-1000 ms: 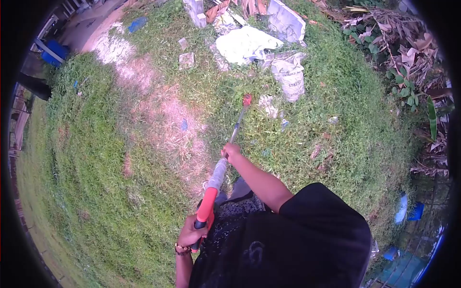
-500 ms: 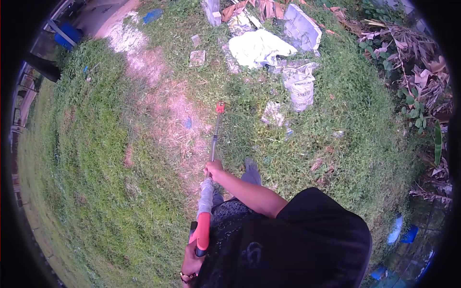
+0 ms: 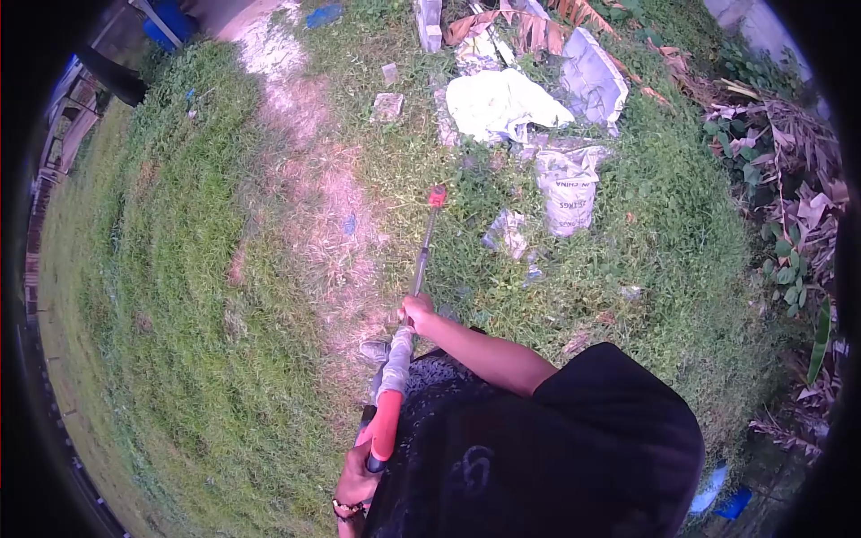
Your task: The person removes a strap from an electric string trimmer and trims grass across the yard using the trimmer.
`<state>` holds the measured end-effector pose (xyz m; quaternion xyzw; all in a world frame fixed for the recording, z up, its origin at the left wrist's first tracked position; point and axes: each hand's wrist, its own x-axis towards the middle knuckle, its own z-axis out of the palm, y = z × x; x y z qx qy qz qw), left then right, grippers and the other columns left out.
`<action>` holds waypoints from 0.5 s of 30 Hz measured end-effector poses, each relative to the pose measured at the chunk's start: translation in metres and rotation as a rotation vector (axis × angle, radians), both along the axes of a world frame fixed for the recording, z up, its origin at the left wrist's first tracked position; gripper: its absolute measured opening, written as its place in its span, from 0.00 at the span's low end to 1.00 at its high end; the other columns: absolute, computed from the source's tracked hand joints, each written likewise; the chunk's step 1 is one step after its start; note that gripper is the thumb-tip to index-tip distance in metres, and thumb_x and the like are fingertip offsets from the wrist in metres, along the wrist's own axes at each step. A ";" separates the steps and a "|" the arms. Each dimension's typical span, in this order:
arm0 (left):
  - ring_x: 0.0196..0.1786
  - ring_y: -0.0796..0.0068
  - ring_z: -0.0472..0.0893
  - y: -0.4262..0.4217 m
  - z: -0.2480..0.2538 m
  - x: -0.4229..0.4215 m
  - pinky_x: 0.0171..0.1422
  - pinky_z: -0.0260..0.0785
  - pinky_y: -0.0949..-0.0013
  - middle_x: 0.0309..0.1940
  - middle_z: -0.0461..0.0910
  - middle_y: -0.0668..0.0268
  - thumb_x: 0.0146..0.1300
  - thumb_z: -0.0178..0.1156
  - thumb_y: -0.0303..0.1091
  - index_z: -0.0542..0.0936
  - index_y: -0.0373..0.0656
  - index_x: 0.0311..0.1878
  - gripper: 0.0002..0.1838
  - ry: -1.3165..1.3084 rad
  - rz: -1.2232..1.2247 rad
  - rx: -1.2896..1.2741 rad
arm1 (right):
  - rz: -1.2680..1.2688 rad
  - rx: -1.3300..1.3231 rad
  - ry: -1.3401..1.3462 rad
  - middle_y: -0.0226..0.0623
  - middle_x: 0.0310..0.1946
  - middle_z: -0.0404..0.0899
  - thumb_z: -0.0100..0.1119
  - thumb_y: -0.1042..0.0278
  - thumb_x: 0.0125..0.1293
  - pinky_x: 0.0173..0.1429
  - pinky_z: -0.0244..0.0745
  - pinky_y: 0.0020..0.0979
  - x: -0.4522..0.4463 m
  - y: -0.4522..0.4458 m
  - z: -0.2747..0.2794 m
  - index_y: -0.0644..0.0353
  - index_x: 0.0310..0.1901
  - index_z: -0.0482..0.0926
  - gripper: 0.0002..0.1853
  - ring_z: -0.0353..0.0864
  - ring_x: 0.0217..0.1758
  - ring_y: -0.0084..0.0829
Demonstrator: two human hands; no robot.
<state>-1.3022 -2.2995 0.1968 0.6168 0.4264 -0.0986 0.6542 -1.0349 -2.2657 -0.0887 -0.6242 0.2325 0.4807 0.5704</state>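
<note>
A long pole tool with a red and black handle lies along the left side of my body, pointing forward. Clear wrap covers its upper shaft; a thin metal shaft runs on to a small red head over the grass. My left hand, a beaded bracelet at its wrist, is closed around the rear handle. Farther forward, my right hand wraps round the shaft just beyond the wrapped part. The tool's exact kind is unclear.
Ahead right lie a printed white sack, a white sheet, a grey slab and scattered litter. A bare dirt path runs forward through the grass. Dry leaves and plants line the right side.
The sack and sheet sit lower and further right in view. The tool's red head has swung rightward. A shoe now shows left of the shaft; the earlier forward leg on the right is mostly hidden.
</note>
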 end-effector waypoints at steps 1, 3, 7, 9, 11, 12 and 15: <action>0.28 0.85 0.69 0.002 0.004 0.004 0.34 0.63 0.76 0.25 0.73 0.73 0.43 0.60 0.21 0.76 0.35 0.37 0.14 0.000 -0.004 -0.036 | -0.023 0.028 -0.009 0.36 0.21 0.68 0.49 0.75 0.61 0.16 0.68 0.29 0.005 -0.006 0.001 0.65 0.33 0.69 0.03 0.71 0.17 0.27; 0.28 0.85 0.68 0.008 0.010 0.011 0.33 0.63 0.76 0.24 0.73 0.73 0.43 0.60 0.21 0.76 0.35 0.37 0.13 0.009 -0.009 -0.113 | -0.049 -0.044 -0.009 0.37 0.22 0.69 0.50 0.75 0.61 0.17 0.69 0.28 0.012 -0.016 0.003 0.64 0.35 0.69 0.03 0.71 0.18 0.27; 0.27 0.84 0.69 0.016 0.001 0.017 0.32 0.63 0.76 0.24 0.73 0.74 0.44 0.61 0.21 0.77 0.35 0.38 0.14 -0.125 -0.115 -0.047 | -0.099 -0.053 -0.025 0.38 0.23 0.68 0.52 0.72 0.61 0.19 0.71 0.28 0.029 -0.041 -0.007 0.65 0.36 0.68 0.07 0.71 0.19 0.28; 0.27 0.84 0.70 0.022 -0.005 0.021 0.33 0.64 0.76 0.25 0.73 0.73 0.44 0.61 0.22 0.77 0.35 0.40 0.16 -0.159 -0.204 -0.019 | -0.175 -0.102 -0.026 0.40 0.23 0.68 0.52 0.73 0.60 0.19 0.71 0.30 0.037 -0.048 -0.012 0.66 0.34 0.67 0.07 0.71 0.18 0.29; 0.27 0.83 0.70 0.027 -0.006 0.030 0.33 0.64 0.75 0.25 0.74 0.73 0.44 0.62 0.23 0.77 0.35 0.42 0.17 -0.151 -0.262 -0.047 | -0.181 -0.146 -0.015 0.40 0.25 0.69 0.51 0.72 0.59 0.20 0.70 0.31 0.046 -0.056 -0.011 0.70 0.39 0.68 0.10 0.71 0.19 0.30; 0.28 0.83 0.70 0.031 0.000 0.037 0.34 0.65 0.75 0.25 0.74 0.72 0.44 0.62 0.23 0.77 0.34 0.42 0.17 -0.126 -0.277 -0.080 | -0.185 -0.166 -0.008 0.40 0.26 0.70 0.51 0.72 0.59 0.20 0.70 0.32 0.050 -0.059 -0.009 0.72 0.41 0.68 0.12 0.71 0.20 0.31; 0.29 0.82 0.71 0.030 -0.007 0.046 0.36 0.65 0.74 0.26 0.75 0.69 0.44 0.61 0.24 0.77 0.34 0.43 0.18 -0.213 -0.246 -0.108 | -0.178 -0.171 -0.004 0.42 0.28 0.70 0.51 0.72 0.59 0.21 0.71 0.31 0.066 -0.067 -0.008 0.71 0.45 0.67 0.15 0.72 0.22 0.31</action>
